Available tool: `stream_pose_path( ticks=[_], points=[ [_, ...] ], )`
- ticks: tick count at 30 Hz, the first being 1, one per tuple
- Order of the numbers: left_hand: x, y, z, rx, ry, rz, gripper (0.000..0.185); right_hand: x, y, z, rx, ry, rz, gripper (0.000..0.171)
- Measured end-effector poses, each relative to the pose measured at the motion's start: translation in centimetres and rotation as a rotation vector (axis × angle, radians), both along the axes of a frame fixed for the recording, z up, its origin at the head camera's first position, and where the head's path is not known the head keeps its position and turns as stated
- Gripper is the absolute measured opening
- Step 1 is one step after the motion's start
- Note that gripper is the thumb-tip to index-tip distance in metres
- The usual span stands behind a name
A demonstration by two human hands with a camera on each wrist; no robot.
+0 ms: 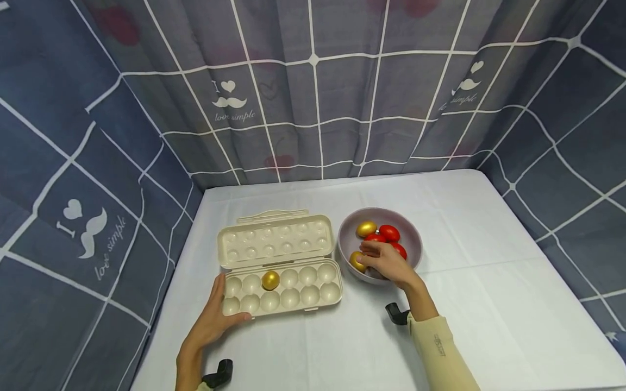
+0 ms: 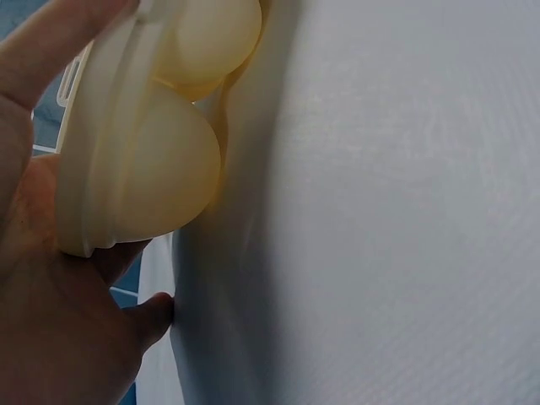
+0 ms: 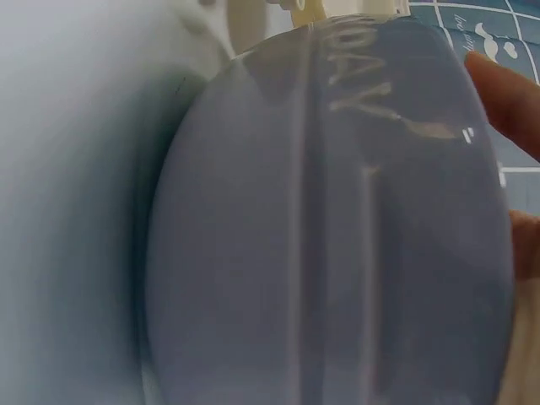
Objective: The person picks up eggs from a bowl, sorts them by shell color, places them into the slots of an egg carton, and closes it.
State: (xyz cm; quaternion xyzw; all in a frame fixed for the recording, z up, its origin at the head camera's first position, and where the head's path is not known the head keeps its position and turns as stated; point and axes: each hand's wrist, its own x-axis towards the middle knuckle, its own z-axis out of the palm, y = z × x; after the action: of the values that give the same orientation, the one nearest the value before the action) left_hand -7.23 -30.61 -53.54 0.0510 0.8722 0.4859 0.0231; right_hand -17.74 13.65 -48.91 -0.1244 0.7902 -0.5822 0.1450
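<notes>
A cream egg carton [image 1: 288, 296] lies with its lid [image 1: 276, 241] folded back on the white tablecloth, one gold egg [image 1: 270, 280] in its far row. My left hand [image 1: 230, 304] grips the carton's near left corner, thumb on the rim. The left wrist view shows the carton's underside [image 2: 143, 169] against my palm [image 2: 59, 321]. To the right, a grey bowl [image 1: 413, 239] holds a gold egg [image 1: 366, 228] and red eggs [image 1: 389, 232]. My right hand [image 1: 364, 259] reaches into the bowl, fingers curled over another gold egg [image 1: 356, 262]. The bowl's outer wall [image 3: 337, 236] fills the right wrist view.
The white-covered table [image 1: 489, 304] is walled on three sides by a grey checked curtain [image 1: 313, 108]. Bare cloth stretches to the right of the bowl and along the near edge. Black camera mounts sit at my wrists [image 1: 397, 313].
</notes>
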Motion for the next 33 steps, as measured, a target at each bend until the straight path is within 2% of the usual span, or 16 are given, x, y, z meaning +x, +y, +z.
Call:
stream_pose_path(
  ticks=[6,11,18,21,26,33],
  points=[
    [-0.2,0.1,-0.2,0.004,-0.001,-0.004,0.129,-1.2,-0.6,-0.2,-0.003,-0.001,0.046,0.06],
    [-0.1,0.2,0.0,-0.003,0.011,-0.007,0.128,-2.2,-1.3,-0.3,0.028,0.03,0.033,0.06],
    [0.1,-0.1,0.2,-0.009,0.028,0.004,0.127,-2.3,-1.6,-0.3,0.028,0.057,0.082,0.058],
    [0.1,-0.2,0.2,-0.017,0.023,0.002,0.127,-2.3,-1.8,-0.5,0.086,0.101,0.064,0.054],
    [0.1,0.0,0.0,-0.023,0.011,0.005,0.128,-2.0,-2.2,-0.8,0.203,0.158,-0.017,0.044],
    [0.1,0.1,0.0,-0.028,0.006,0.01,0.129,-1.7,-2.4,-0.8,0.267,0.201,-0.039,0.037]
  ],
)
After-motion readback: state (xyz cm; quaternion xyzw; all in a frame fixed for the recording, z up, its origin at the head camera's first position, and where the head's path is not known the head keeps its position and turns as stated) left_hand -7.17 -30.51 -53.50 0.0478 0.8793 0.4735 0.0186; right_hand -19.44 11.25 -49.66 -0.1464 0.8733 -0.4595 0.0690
